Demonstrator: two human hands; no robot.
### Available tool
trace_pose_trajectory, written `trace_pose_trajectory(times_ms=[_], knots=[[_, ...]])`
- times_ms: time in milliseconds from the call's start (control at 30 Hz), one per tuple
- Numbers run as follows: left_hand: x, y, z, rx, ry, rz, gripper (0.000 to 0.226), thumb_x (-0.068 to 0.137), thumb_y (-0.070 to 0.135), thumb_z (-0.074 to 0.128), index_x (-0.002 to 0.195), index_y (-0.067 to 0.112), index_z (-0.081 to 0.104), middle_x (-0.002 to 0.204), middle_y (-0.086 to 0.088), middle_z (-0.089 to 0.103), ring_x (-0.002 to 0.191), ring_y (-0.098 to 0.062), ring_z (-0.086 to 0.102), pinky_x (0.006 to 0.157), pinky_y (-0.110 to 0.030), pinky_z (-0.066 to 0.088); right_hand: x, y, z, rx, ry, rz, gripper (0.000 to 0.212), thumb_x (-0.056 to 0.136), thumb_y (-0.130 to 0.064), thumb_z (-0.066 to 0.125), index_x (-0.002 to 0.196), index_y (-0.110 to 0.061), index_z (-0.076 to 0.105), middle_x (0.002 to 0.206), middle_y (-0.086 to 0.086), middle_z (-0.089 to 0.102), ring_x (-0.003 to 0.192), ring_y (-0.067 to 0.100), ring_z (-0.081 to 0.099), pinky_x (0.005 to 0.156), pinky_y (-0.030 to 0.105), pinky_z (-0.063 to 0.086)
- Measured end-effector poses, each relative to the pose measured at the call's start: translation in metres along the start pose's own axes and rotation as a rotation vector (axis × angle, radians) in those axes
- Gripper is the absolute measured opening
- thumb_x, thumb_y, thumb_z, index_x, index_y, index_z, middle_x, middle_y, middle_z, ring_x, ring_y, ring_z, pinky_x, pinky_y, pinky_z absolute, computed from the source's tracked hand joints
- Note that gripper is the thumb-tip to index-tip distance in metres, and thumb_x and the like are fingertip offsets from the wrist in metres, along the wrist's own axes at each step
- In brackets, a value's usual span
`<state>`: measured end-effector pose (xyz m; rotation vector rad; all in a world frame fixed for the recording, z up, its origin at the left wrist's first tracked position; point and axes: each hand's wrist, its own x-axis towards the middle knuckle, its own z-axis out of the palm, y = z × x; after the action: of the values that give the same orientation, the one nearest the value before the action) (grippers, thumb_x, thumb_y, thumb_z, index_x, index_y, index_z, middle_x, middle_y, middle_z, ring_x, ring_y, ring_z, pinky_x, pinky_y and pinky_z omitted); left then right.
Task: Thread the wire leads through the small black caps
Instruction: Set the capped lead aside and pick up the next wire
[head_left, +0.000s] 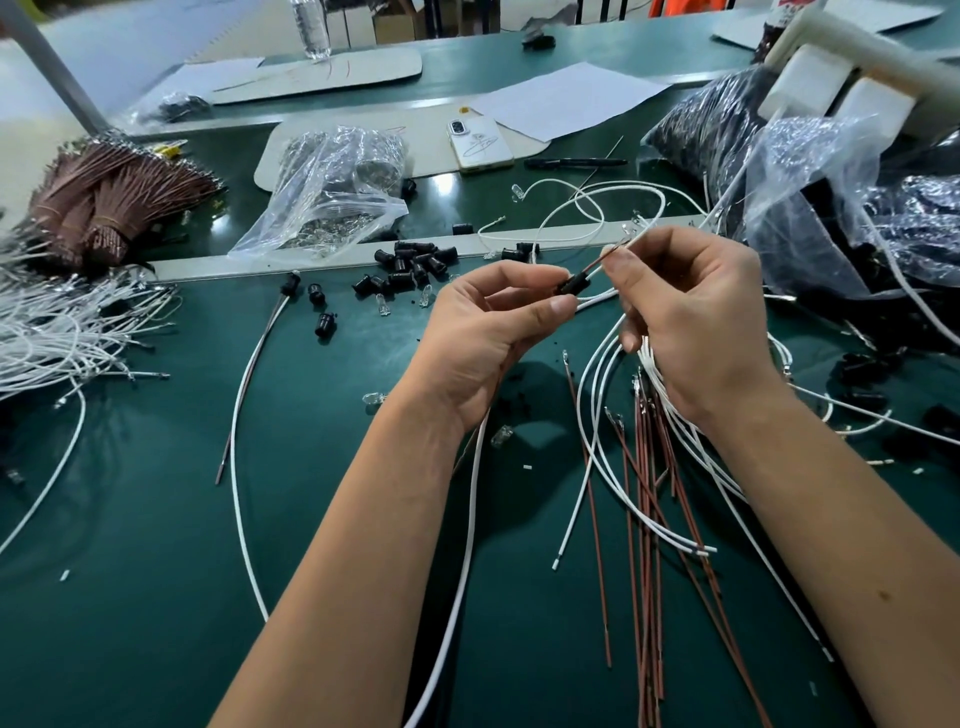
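- Table (156, 519): green top, pale strip running across it at mid-depth.
- Black bags (852, 197): far right, clear plastic over dark parts, heaped.
- White wire pile (67, 332): left edge, many strands lying fanned out.
- Brown wire bundles (104, 202): far left, tied, beyond the white pile.
- Clear bag (332, 192): far centre-left, holds small clear parts, mouth toward the near side.
- Paper (566, 98): far centre, white sheet lying flat.
- Phone (480, 143): far centre, white, face down, just near the paper.
- Pen (574, 162): black, right of the phone.
- Loose wires (649, 499): near right, brown and white strands crossing under the right forearm.
- Left hand (483, 338): centre, thumb and forefinger pinching the cap, other fingers curled.
- Right hand (696, 317): just right of the left, thumb and forefinger pinching the lead; white strands pass under its curled lower fingers.
- Finished wire (244, 415): centre-left, white and brown pair with a black cap at its far end.
- Loose caps (415, 262): black cluster on and beside the pale strip, far of the hands; a few stray left.
- Cap (566, 287): between the two hands, at the left fingertips, raised above the table.
- Lead (597, 265): brown, runs from the cap up-right to the right fingertips.
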<state>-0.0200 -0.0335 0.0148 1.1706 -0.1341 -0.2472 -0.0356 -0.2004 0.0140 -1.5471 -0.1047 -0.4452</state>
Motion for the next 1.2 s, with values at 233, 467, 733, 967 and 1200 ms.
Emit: trace_pose_trajectory(times_ms=[233, 467, 733, 967, 1200], knots=[[0.001, -0.003, 0.001, 0.019, 0.006, 0.017, 0.022, 0.075, -0.013, 0.072, 0.083, 0.008, 0.072, 0.079, -0.005, 0.075, 0.072, -0.012, 0.070, 0.073, -0.019, 0.057, -0.001, 0.001, 0.004, 0.040, 0.011, 0.025, 0.018, 0.092, -0.016, 0.074, 0.075, -0.017, 0.068, 0.056, -0.006, 0.056, 0.040, 0.016, 0.045, 0.040, 0.029, 0.040], [0.001, -0.002, 0.002, -0.037, 0.037, -0.005, 0.019, 0.074, -0.004, 0.075, 0.090, 0.006, 0.072, 0.082, -0.007, 0.075, 0.071, -0.013, 0.071, 0.071, -0.020, 0.056, -0.001, -0.001, 0.005, 0.175, -0.017, 0.118, 0.020, 0.096, -0.008, 0.071, 0.077, -0.011, 0.064, 0.059, 0.001, 0.051, 0.050, 0.014, 0.042, 0.040, 0.022, 0.038], [0.001, -0.004, -0.001, 0.077, 0.021, -0.016, 0.018, 0.081, -0.011, 0.071, 0.087, 0.006, 0.071, 0.078, -0.009, 0.074, 0.070, -0.016, 0.070, 0.071, -0.021, 0.056, 0.000, 0.001, 0.002, 0.105, -0.082, 0.140, 0.021, 0.094, -0.012, 0.070, 0.074, -0.017, 0.069, 0.063, 0.006, 0.052, 0.053, 0.018, 0.045, 0.042, 0.024, 0.040], [0.001, -0.002, -0.006, 0.326, -0.047, 0.194, 0.032, 0.075, -0.015, 0.077, 0.093, 0.012, 0.074, 0.087, -0.002, 0.077, 0.083, -0.013, 0.072, 0.079, -0.024, 0.056, 0.000, 0.003, -0.001, -0.053, -0.153, -0.064, 0.016, 0.094, -0.019, 0.075, 0.083, -0.008, 0.069, 0.062, -0.001, 0.060, 0.043, 0.020, 0.049, 0.039, 0.030, 0.041], [0.002, -0.003, -0.009, 0.348, -0.086, 0.227, 0.029, 0.076, -0.017, 0.074, 0.089, 0.009, 0.073, 0.085, -0.001, 0.076, 0.084, -0.014, 0.071, 0.083, -0.027, 0.056, -0.002, -0.001, -0.001, -0.240, -0.108, -0.314, 0.013, 0.096, -0.015, 0.072, 0.084, -0.012, 0.067, 0.075, -0.003, 0.066, 0.055, 0.007, 0.057, 0.056, 0.018, 0.043]])
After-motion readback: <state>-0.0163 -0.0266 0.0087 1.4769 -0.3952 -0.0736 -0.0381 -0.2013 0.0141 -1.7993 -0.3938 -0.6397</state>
